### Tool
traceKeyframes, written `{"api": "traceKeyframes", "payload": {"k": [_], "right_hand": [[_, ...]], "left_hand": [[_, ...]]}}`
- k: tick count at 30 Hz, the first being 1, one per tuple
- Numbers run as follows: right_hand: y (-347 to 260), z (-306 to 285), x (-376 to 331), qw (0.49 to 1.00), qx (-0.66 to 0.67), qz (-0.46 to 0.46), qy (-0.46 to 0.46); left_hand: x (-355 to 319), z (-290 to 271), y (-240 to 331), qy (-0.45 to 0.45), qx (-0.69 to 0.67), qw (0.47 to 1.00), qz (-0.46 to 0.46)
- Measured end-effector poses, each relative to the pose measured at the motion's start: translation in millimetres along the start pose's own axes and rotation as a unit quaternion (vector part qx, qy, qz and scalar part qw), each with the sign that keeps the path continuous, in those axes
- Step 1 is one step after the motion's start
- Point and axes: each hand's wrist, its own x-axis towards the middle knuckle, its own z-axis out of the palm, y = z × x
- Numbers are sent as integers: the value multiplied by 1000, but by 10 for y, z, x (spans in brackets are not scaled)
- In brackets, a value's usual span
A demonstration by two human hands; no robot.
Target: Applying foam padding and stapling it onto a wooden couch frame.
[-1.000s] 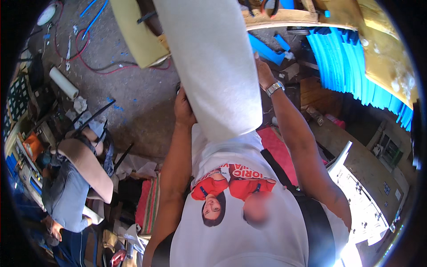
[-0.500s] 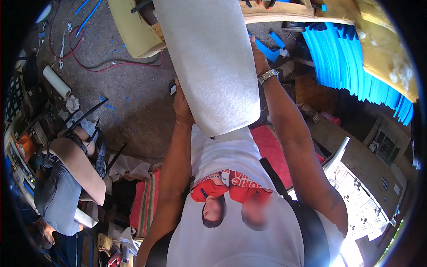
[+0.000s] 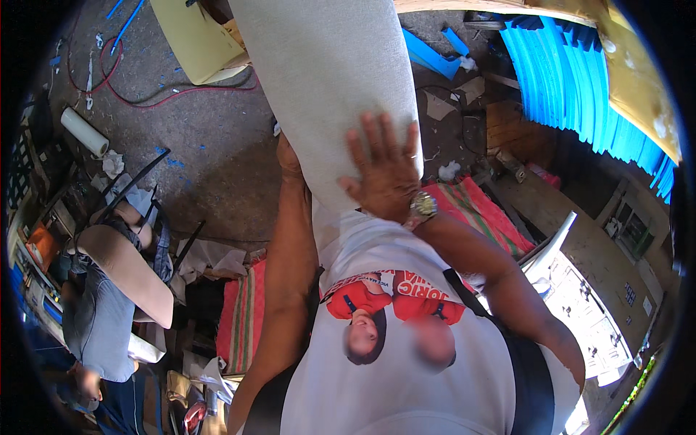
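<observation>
A long, light grey upholstered cushion with a rounded near end extends from my waist toward the far edge of the view. Its fabric cover looks smooth. My right hand, a metal watch on its wrist, lies on top near the right edge, palm down with fingers spread. At the cushion's left side, my left hand holds the edge from beside and below; most of its fingers are hidden behind the cushion.
Yellowish foam-like padding stands beyond on the left, near a red hose. Blue strips hang at the right. A person with a beige padded piece is at the left. A white roll lies on the floor.
My right hand has left the cushion's right edge and come nearer, now flat on top with fingers spread. My left hand stays at the left edge. The cushion has shifted slightly left and nearer.
</observation>
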Motion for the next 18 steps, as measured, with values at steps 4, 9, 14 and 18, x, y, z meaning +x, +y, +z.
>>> {"api": "traceKeyframes", "payload": {"k": [4, 9, 14, 18], "right_hand": [[-462, 206, 201, 995, -30, -97, 1], [-543, 95, 312, 987, 18, -160, -12], [-107, -273, 396, 931, 325, -162, 21], [870, -476, 994, 975, 122, 82, 169]], "left_hand": [[-40, 140, 148, -17, -14, 998, -57], [67, 653, 859, -36, -51, 997, -54], [183, 1076, 1311, -25, -132, 991, -5], [246, 985, 1250, -7, -63, 998, -7]]}}
